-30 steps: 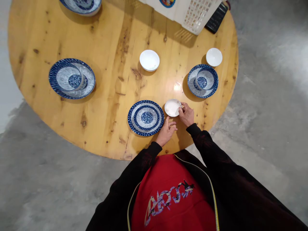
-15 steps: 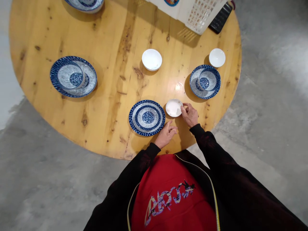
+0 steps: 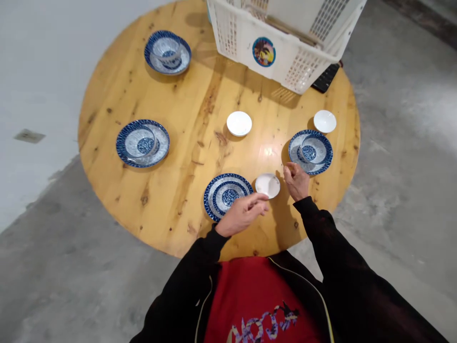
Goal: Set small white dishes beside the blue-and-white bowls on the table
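A round yellow wooden table [image 3: 178,209] ends at six o'clock, stretching wide toward ten. Fingers half open, left hand [image 3: 243,213] and right hand [image 3: 297,182] hold nothing near a round white dish [image 3: 267,185].

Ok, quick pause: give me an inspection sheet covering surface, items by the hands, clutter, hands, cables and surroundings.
Surface: knotty yellow-brown wooden table with a rounded edge.
Items by the hands: round blue-and-white patterned plate, resting on the table; small round white dish, just right of it.
Clutter: white perforated plastic basket; black object partly behind it; two round white bowls; three other blue-and-white plates, each bearing what looks like a clear bowl.
Left hand: over the plate's near right edge, fingers loose; contact unclear.
Right hand: half-curled right of the dish, no held object visible.
Cables: nothing seen.
Surroundings: grey floor; pale wall upper left.
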Motion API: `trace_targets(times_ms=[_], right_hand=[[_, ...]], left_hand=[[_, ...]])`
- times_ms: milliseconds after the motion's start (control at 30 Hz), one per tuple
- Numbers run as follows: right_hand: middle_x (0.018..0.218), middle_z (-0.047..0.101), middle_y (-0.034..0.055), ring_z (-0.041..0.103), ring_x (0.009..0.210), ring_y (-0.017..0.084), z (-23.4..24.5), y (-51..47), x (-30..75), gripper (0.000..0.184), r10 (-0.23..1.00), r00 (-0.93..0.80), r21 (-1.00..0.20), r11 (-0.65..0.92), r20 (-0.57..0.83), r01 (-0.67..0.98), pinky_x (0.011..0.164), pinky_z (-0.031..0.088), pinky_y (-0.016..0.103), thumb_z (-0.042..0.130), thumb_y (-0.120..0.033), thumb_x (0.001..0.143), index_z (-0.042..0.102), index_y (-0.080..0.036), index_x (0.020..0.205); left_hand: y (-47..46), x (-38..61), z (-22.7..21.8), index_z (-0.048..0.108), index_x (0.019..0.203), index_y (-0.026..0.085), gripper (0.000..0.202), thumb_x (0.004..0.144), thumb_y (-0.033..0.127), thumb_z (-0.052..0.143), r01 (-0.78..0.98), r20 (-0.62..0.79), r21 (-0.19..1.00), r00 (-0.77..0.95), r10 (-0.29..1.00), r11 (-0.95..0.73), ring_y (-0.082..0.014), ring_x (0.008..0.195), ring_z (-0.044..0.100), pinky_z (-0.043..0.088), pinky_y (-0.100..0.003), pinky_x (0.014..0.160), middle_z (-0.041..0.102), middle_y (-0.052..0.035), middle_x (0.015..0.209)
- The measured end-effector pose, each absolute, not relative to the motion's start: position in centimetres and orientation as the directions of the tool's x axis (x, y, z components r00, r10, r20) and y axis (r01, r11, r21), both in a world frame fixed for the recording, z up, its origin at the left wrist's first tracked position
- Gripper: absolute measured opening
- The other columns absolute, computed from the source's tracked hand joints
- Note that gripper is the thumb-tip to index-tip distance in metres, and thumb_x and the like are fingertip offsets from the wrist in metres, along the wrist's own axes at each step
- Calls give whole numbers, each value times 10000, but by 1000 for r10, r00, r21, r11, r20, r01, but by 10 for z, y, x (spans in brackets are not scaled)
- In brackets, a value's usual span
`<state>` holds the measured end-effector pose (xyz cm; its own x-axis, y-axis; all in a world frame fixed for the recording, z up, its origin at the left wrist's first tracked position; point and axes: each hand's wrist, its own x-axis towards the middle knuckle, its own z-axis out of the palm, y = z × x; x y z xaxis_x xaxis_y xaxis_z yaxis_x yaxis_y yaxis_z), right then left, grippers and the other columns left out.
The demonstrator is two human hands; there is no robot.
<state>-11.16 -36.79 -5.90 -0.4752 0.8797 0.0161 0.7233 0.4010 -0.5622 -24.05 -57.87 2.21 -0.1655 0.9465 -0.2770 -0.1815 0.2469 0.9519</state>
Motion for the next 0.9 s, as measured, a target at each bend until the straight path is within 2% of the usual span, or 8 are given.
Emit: trace_targets(times_ms=[133, 233, 367, 567, 733, 900], right_hand=[[683, 671, 37, 634, 631, 194, -52, -346, -153, 405, 846, -532, -680, 409, 32, 609, 686, 485, 325, 440, -441, 891, 643, -144, 1077], [713, 691, 45, 640, 642, 188, -50, -329, -194, 368, 812, -584, -717, 408, 2, 565, 694, 495, 325, 452, -403, 878, 643, -143, 1054], [758, 702, 61, 653, 703, 210, -53, -312, -252, 336, 781, -624, -705, 420, -40, 572, 717, 493, 340, 466, -375, 860, 652, -145, 1020], [791, 700, 108, 653, 800, 271, -61, -308, -310, 305, 795, -597, -628, 410, -111, 662, 717, 483, 359, 506, -386, 854, 652, -155, 990], [861, 708, 119, 650, 824, 277, -66, -309, -322, 228, 809, -581, -553, 447, -86, 703, 727, 475, 358, 498, -256, 831, 646, -168, 981], [855, 709, 130, 642, 826, 297, -68, -304, -321, 219, 800, -595, -505, 485, -73, 714, 740, 471, 378, 526, -291, 819, 646, -168, 954]], left_hand=[[-556, -310, 18, 616, 1014, 149, 232, 899, 321, 510, -22, -239, 963, -537, 809, 270, -133, 736, 664, 523, -250, 717, 702, -52, 852], [-532, -358, -5, 616, 900, 162, 187, 885, 312, 506, 96, -237, 916, -653, 720, 389, -147, 723, 676, 518, -255, 693, 705, -50, 816], [-497, -399, -30, 625, 953, 171, 203, 886, 319, 504, 218, -233, 829, -703, 672, 515, -180, 773, 689, 509, -292, 740, 721, -56, 815], [-457, -417, -39, 611, 1104, 157, 302, 889, 349, 522, 287, -231, 759, -720, 654, 584, -239, 887, 682, 480, -367, 853, 734, -106, 901], [-434, -422, -44, 616, 1048, 130, 271, 894, 322, 502, 346, -223, 671, -749, 624, 656, -307, 1010, 651, 454, -423, 904, 718, -177, 940], [-424, -425, -45, 612, 1037, 113, 249, 890, 263, 479, 370, -251, 569, -772, 584, 734, -325, 1044, 645, 457, -411, 888, 691, -233, 1059]])
